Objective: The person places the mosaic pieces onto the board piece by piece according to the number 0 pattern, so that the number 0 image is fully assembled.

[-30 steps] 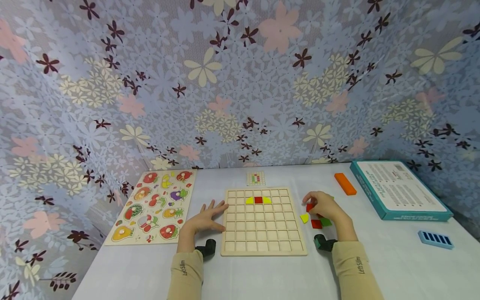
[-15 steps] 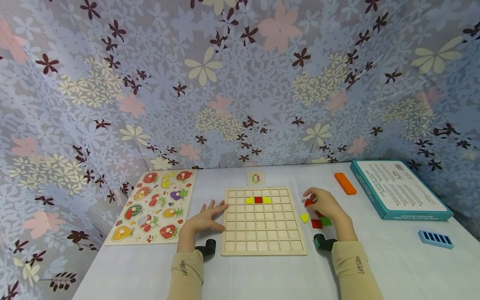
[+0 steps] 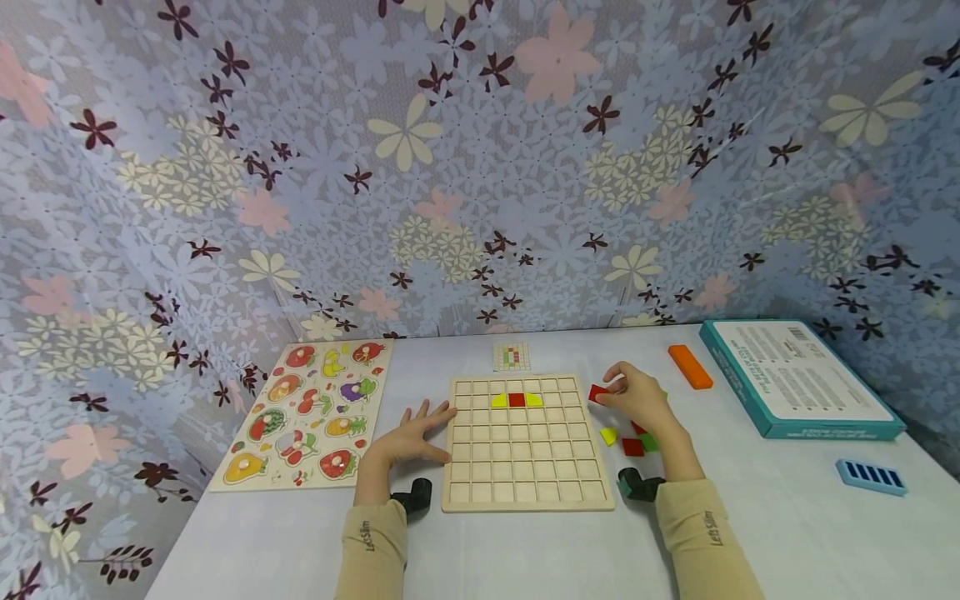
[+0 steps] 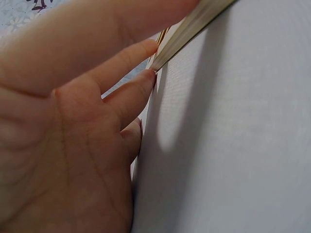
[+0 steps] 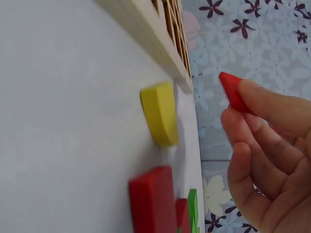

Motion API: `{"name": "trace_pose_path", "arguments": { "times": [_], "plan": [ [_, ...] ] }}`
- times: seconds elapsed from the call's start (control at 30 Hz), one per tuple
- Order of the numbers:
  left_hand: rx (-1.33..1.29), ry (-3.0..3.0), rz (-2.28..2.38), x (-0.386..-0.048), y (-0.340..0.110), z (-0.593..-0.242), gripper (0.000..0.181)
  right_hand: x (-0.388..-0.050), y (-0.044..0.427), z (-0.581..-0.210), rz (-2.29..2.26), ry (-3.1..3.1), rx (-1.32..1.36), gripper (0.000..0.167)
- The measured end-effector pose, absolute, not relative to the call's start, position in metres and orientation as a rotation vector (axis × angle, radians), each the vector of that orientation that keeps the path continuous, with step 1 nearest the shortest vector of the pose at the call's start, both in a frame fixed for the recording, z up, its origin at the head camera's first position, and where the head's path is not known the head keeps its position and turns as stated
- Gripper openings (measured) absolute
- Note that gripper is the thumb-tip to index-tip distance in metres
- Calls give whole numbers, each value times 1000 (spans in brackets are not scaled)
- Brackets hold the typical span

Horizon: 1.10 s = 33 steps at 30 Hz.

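Observation:
In the head view a wooden grid board (image 3: 528, 469) lies mid-table. A red square (image 3: 517, 400) sits in it between two yellow rounded pieces. My left hand (image 3: 405, 437) touches the board's left edge with spread, straight fingers, which the left wrist view also shows. Off the board's upper right side, my right hand (image 3: 637, 400) pinches a red tile (image 5: 232, 92) between thumb and fingers, raised above the table. Below that hand lie a loose yellow piece (image 3: 608, 436), a red square tile (image 3: 633, 447) and green pieces (image 3: 649, 442), partly covered by the hand.
Behind the board lies a small pattern card (image 3: 512, 357). A fruit puzzle board (image 3: 322, 425) is at the left. To the right are an orange block (image 3: 690, 367), a teal-edged box (image 3: 802, 383) and a blue slotted piece (image 3: 871, 477). Floral cloth hangs behind.
My right hand has lifted the red tile from among the loose pieces and moved it left and away from me, towards the board. The left hand has stayed in place.

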State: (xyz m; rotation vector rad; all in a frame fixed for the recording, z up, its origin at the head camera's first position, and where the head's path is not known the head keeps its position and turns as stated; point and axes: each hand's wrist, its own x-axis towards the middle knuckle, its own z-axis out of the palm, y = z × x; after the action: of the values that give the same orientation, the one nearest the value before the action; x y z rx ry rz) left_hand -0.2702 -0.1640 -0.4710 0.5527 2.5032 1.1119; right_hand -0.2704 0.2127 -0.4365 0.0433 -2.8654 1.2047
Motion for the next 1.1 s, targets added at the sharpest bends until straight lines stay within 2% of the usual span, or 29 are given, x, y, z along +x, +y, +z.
{"name": "trace_pose_path", "arguments": {
  "times": [0.27,1.1],
  "plan": [
    [545,2502,1110,-269,-163,-469,84,-273,202,-438,1280,-2794,89,22],
    [518,2489,1106,-268,-162,-466,85,-272,185,-432,1276,-2831,183,17]
  ]
}}
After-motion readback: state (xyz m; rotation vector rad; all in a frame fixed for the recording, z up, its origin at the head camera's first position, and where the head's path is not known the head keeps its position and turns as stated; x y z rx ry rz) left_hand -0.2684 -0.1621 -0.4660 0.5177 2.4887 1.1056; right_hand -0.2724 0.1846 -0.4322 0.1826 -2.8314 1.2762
